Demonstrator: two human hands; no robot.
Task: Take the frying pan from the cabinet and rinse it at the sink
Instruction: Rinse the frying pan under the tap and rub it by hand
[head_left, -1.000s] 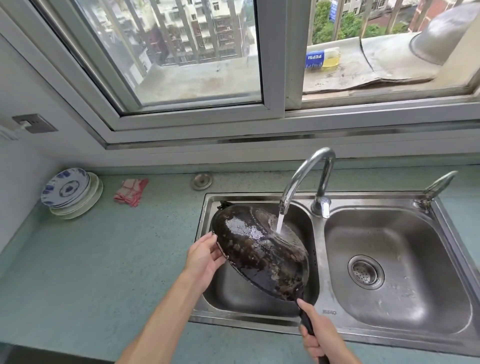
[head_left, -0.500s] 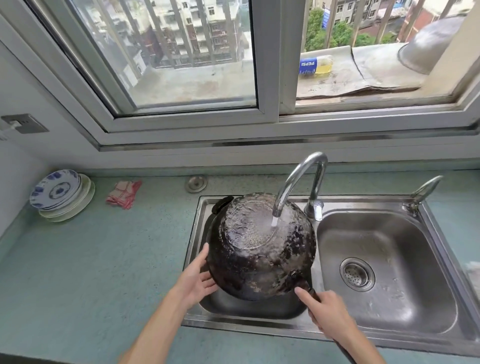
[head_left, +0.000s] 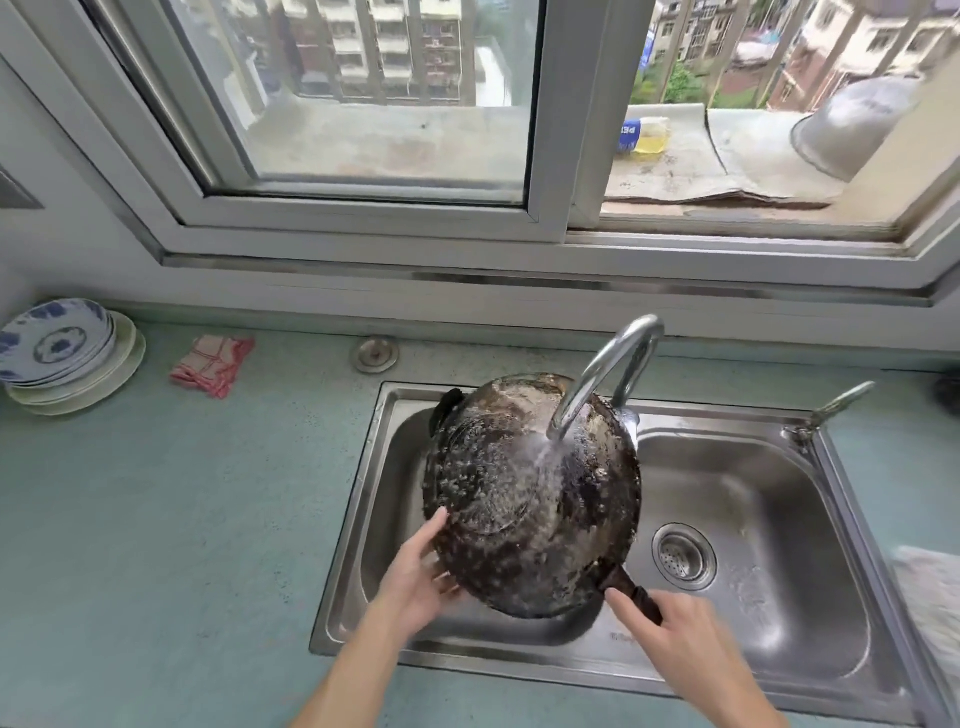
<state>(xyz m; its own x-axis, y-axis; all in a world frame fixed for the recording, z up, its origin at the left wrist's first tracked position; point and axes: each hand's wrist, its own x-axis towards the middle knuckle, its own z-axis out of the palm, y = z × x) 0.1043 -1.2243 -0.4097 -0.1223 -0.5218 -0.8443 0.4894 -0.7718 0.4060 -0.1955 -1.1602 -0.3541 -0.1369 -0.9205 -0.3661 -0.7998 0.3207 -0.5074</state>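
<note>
1. At the far left of the pale green stone table (head_left: 182, 519) we see a stack of blue-and-white china plates (head_left: 57, 348), and near it a folded red-and-white checked cloth (head_left: 213, 364).
2. Our left hand (head_left: 421, 577) lays straight, slightly spread fingers (head_left: 434, 530) against the lower left edge of the blackened round metal frying pan (head_left: 530, 499).
3. The frying pan is tilted with its underside towards us over the left basin of the stainless steel double sink (head_left: 356, 519). Water from the curved chrome faucet (head_left: 602, 384) strikes it.
4. Our right hand (head_left: 670, 634) curls round the dark handle (head_left: 641, 597), forefinger stretched along it.
</note>
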